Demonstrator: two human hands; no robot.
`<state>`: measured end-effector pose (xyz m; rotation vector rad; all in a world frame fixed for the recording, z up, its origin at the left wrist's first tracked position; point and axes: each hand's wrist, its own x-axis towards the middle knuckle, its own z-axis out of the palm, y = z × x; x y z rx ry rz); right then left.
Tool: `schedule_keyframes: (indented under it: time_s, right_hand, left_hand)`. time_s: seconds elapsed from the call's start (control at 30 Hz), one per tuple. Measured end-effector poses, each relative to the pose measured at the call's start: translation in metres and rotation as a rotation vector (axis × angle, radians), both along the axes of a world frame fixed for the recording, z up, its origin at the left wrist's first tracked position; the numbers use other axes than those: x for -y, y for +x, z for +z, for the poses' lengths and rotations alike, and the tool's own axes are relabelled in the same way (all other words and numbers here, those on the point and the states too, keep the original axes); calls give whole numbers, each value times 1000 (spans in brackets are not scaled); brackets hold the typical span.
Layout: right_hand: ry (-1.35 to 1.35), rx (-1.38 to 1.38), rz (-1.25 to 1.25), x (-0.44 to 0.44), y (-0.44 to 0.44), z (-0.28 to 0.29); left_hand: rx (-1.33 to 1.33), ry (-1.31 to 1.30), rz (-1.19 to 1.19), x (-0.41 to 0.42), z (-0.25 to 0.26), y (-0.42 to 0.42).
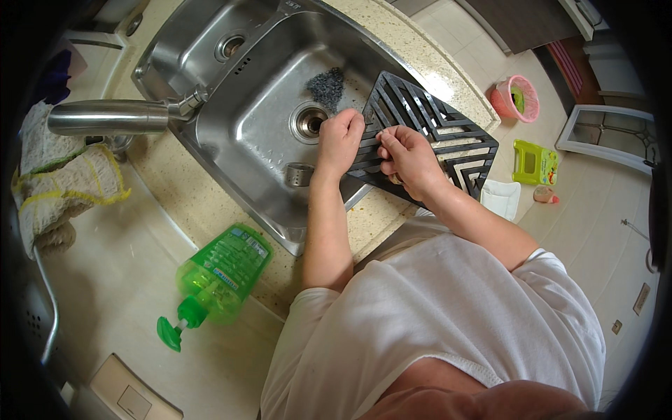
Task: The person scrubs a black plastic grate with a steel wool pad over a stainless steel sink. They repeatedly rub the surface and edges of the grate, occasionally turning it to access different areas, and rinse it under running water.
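A black slatted grate (459, 137) lies tilted across the near right corner of the stainless steel sink (252, 139). My left hand (340, 140) is curled at the grate's left edge, above the sink basin. Over the slats is my right hand (409, 157), with thumb and fingertips drawn together. The fingers partly hide what, if anything, either hand grips. A dark mesh scourer (326, 86) lies in the basin beyond the drain (310, 122). Nearer me, a metal strainer basket (298, 174) sits on the basin floor, left of my left wrist.
The steel faucet (113, 116) stands left of the sink. A green pump bottle (226, 268) is left of my left arm. Cloths (73, 178) hang farther left. On the floor at right are a pink bin (499, 98), a green stool (527, 163) and a small bottle (545, 195).
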<state>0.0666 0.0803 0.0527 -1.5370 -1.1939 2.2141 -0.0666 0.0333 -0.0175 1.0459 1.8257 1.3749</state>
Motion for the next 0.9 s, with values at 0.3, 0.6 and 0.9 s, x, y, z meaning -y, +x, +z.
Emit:
schedule_keyframes:
  time_s: [0.3, 0.6, 0.9]
  right_hand:
    - [-84, -45, -24, 1, 7, 0]
    - [-102, -107, 21, -13, 4, -2]
    - [-8, -70, 52, -12, 6, 5]
  left_hand:
    - [7, -20, -2, -1, 2, 0]
    - [-6, 11, 0, -1, 1, 0]
    - [-12, 5, 0, -1, 5, 0]
